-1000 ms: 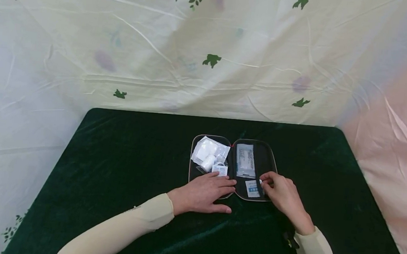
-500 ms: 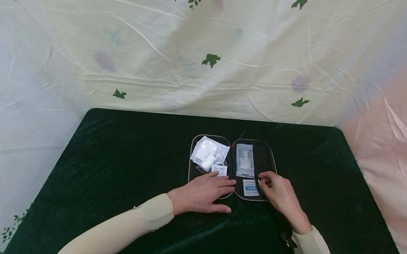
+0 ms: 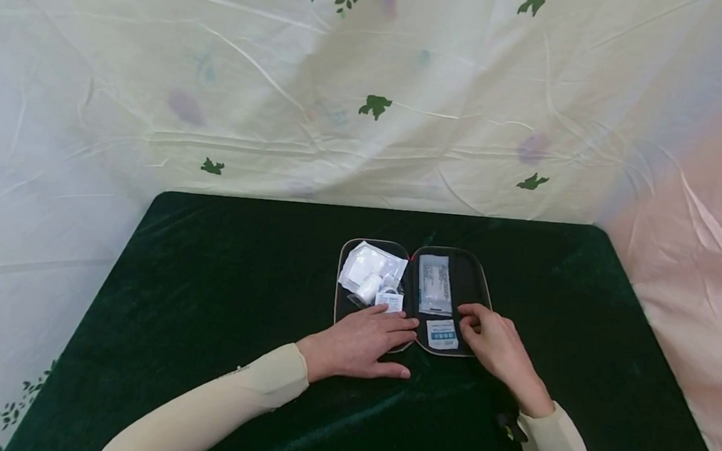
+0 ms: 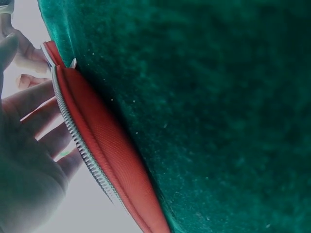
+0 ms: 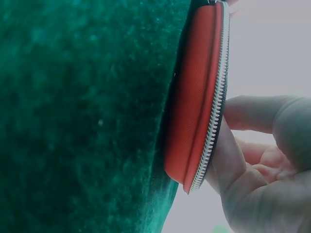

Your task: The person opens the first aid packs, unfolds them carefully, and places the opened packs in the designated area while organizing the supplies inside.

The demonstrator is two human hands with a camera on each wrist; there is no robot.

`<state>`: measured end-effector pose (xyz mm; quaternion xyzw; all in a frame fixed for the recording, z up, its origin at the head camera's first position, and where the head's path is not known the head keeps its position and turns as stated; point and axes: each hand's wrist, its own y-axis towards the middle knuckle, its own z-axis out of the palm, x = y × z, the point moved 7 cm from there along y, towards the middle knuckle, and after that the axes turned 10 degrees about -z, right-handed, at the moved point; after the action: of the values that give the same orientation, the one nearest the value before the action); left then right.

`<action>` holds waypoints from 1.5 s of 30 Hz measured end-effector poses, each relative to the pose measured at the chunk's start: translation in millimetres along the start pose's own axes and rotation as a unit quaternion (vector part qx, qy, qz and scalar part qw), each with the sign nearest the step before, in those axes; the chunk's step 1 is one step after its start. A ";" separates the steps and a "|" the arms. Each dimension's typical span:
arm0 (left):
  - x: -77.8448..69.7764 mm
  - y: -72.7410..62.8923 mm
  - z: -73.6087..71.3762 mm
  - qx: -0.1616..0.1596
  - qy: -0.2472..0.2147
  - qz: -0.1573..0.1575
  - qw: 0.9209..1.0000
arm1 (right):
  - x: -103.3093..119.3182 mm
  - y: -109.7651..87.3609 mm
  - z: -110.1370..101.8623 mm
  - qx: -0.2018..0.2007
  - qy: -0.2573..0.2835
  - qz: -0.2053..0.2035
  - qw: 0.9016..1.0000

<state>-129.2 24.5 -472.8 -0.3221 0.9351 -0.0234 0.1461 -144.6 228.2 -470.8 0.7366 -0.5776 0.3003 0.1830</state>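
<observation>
A red zip case (image 3: 478, 282) with a black lining lies spread out on the table. In the head view, my left hand (image 3: 363, 344) rests with spread fingers across the near edge of its left half; the left wrist view shows those fingers (image 4: 41, 116) over the zipped rim. A small white-and-blue packet (image 3: 442, 334) lies in the right half. My right hand (image 3: 499, 341) is just right of it, thumb and forefinger bent inward. In the right wrist view, this hand's fingertips are hidden behind the rim, so whether they pinch anything I cannot tell.
White packets (image 3: 370, 263), a white roll (image 3: 370, 288) and a small printed packet (image 3: 389, 302) fill the left half. A long clear packet (image 3: 435, 283) sits above the small one in the right half. Dark green velvet (image 3: 234, 279) covers the table; a patterned cloth (image 3: 343, 131) hangs behind.
The small white-and-blue packet has shifted left, from partly behind the right fingers and a dark edge to plainly visible. My right hand moved slightly left; the left hand stayed put.
</observation>
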 end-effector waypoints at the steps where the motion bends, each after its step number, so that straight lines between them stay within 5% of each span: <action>1: 0.1 -0.3 -0.1 0.000 0.000 0.000 1.000 | 0.4 -0.3 0.0 0.001 0.003 0.000 1.000; 11: -0.8 -2.1 -0.3 0.006 0.011 -0.003 1.000 | 2.1 -3.0 -4.1 -0.010 -0.001 -0.003 1.000; 18: -4.1 -4.7 -3.5 0.010 0.012 -0.005 1.000 | 11.1 -5.3 -12.0 -0.058 -0.035 -0.023 0.997; 23: -4.9 -9.2 -10.2 -0.021 0.002 0.009 1.000 | 20.8 -5.4 -16.4 -0.093 -0.035 -0.043 0.994; 28: -3.3 -18.9 -23.1 -0.085 -0.006 0.016 0.996 | 30.4 -4.6 -15.3 -0.117 -0.019 -0.067 0.991; 37: 17.7 -46.7 -39.4 -0.180 -0.021 -0.042 0.983 | 46.4 2.6 -2.8 -0.119 0.008 -0.113 0.986; 41: 26.9 -53.7 -35.8 -0.169 -0.020 -0.075 0.983 | 51.3 5.4 5.8 -0.107 0.003 -0.119 0.987; 45: 31.6 -55.9 -27.2 -0.123 -0.013 -0.102 0.987 | 55.9 8.8 14.2 -0.094 -0.001 -0.127 0.987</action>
<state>-127.4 -40.4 -447.2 -0.4316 0.8911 0.0812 0.1148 -141.3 175.7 -445.6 0.7841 -0.5048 0.2183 0.2875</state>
